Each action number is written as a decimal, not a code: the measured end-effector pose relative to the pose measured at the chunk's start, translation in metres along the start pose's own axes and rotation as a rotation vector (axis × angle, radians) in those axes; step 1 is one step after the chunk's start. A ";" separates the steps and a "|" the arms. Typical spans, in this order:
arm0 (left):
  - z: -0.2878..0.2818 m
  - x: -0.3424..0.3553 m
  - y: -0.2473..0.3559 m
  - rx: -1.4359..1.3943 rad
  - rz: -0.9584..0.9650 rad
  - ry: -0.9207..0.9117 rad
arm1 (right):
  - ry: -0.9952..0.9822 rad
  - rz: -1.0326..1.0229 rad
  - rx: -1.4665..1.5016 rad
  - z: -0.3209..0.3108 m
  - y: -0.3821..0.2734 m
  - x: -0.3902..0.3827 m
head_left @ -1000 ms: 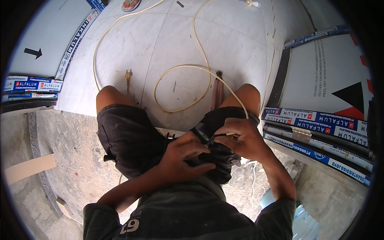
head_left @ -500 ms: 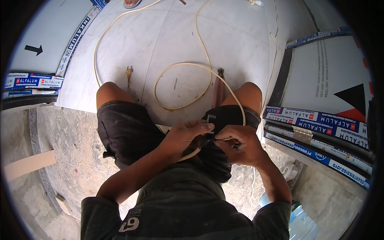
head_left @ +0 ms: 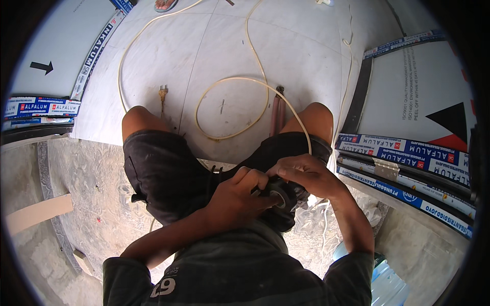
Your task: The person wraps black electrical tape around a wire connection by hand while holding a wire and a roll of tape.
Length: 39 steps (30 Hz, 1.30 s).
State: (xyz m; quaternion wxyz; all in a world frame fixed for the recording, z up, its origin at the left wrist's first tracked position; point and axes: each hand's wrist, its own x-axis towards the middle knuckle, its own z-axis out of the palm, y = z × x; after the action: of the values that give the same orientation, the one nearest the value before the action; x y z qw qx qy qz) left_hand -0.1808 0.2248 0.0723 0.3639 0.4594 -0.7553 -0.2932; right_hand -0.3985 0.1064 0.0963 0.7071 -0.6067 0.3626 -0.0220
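A roll of black tape (head_left: 289, 194) is in my lap, its round inner ring facing up toward me. My left hand (head_left: 236, 196) is closed on the roll, with one finger reaching to the ring. Against the roll's far side, my right hand (head_left: 305, 175) is closed with its fingertips bent down. The cream cable (head_left: 293, 108) runs down from the floor and disappears under this hand, which appears to grip it. The cable's taped part is hidden by my hands.
The cable loops on the pale tiles (head_left: 224, 46) beyond my knees. A plug (head_left: 163, 95) lies left, a tool with reddish handles (head_left: 276, 112) right. Wrapped frames with panels (head_left: 393, 117) stand at both sides. A bottle (head_left: 388, 283) is at lower right; someone's foot (head_left: 164, 4) shows far off.
Both hands have shifted; the tape roll has come closer to me and tilted so its ring shows. My right hand now arches over the roll's far side.
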 end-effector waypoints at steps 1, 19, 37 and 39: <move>0.002 -0.001 0.000 0.083 0.035 -0.010 | -0.047 -0.020 -0.012 0.000 -0.001 0.000; -0.016 0.024 -0.011 -1.285 -1.219 -0.130 | 0.131 -0.442 -0.522 0.013 -0.014 -0.001; 0.012 -0.006 0.007 -0.019 0.000 0.087 | 0.041 -0.149 -0.102 0.003 -0.007 -0.001; 0.012 -0.004 0.009 -0.002 -0.011 0.096 | -0.032 -0.088 -0.113 -0.003 -0.014 0.000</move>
State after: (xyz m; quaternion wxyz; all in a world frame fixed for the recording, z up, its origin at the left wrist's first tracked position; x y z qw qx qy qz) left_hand -0.1939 0.2334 0.0709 0.3986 0.4767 -0.7342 -0.2735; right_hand -0.3945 0.0999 0.1086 0.6756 -0.6613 0.3251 -0.0229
